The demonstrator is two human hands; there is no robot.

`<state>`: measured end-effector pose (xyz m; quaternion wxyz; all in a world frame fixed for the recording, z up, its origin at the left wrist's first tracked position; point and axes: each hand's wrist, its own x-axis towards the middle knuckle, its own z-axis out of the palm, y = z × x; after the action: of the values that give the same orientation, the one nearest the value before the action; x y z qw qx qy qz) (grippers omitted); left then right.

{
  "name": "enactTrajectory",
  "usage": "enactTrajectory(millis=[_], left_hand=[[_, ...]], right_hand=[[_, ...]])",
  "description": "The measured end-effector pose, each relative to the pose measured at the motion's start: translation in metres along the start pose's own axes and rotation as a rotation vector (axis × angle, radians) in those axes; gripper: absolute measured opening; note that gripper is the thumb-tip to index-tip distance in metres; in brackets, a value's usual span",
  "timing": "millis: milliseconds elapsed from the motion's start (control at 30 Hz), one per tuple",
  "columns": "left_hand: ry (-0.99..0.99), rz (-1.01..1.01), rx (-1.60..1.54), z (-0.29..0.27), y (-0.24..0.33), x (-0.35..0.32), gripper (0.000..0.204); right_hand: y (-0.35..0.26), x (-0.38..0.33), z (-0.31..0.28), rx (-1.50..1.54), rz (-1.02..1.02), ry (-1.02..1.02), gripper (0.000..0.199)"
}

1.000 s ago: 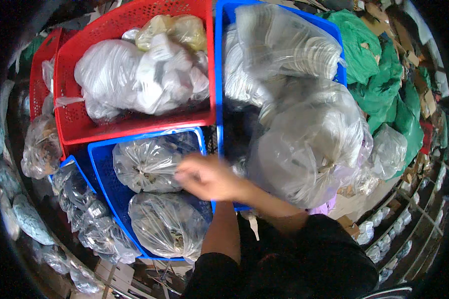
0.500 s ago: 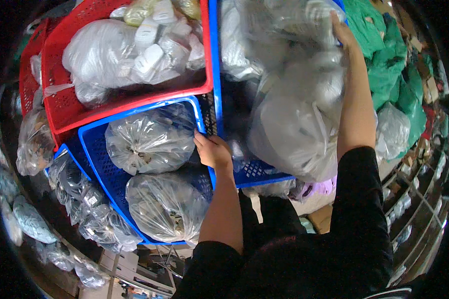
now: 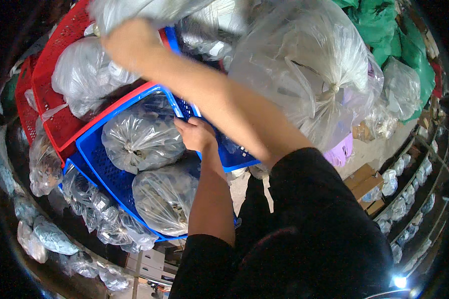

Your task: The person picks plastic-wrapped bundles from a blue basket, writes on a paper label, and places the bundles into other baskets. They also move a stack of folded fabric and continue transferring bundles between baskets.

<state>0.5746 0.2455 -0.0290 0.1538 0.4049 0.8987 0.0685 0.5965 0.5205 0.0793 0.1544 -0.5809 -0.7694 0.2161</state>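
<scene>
My left hand (image 3: pixel 197 134) is closed on the rim of a blue plastic crate (image 3: pixel 234 153) where it meets a lower blue crate (image 3: pixel 97 162). The lower crate holds two clear tied bags (image 3: pixel 139 137) (image 3: pixel 164 197) of small parts. My right arm crosses over to the upper left. There my right hand (image 3: pixel 129 42), blurred, grips a clear plastic bag (image 3: pixel 144 10) above a red crate (image 3: pixel 60 65) that is full of similar bags. A very large tied clear bag (image 3: pixel 304 70) sits on the upper blue crate, just right of my right arm.
Green bags (image 3: pixel 384 30) are piled at the top right. Several small clear bags (image 3: pixel 100 214) hang along the lower left. A purple object (image 3: pixel 340 152) and cardboard boxes (image 3: pixel 366 182) lie by the big bag. Shelves with bagged items (image 3: pixel 399 209) run down the right.
My right arm swung from the upper right across to the upper left with a clear bag. My left hand stayed on the blue crate rim.
</scene>
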Motion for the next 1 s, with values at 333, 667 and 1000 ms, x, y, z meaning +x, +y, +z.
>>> enactTrajectory(millis=[333,667,1000], left_hand=[[0.019,0.08,-0.183,-0.013,0.001,-0.004,0.037],[0.115,0.011,-0.096,-0.009,0.007,-0.001,0.047],[0.117,0.014,-0.086,-0.012,0.009,-0.002,0.047]], right_hand=[[-0.076,-0.25,0.047,0.989,-0.267,-0.288,0.02],[0.142,-0.355,-0.174,-0.15,0.704,0.422,0.025],[0.168,-0.34,-0.106,-0.163,0.892,0.672,0.051]])
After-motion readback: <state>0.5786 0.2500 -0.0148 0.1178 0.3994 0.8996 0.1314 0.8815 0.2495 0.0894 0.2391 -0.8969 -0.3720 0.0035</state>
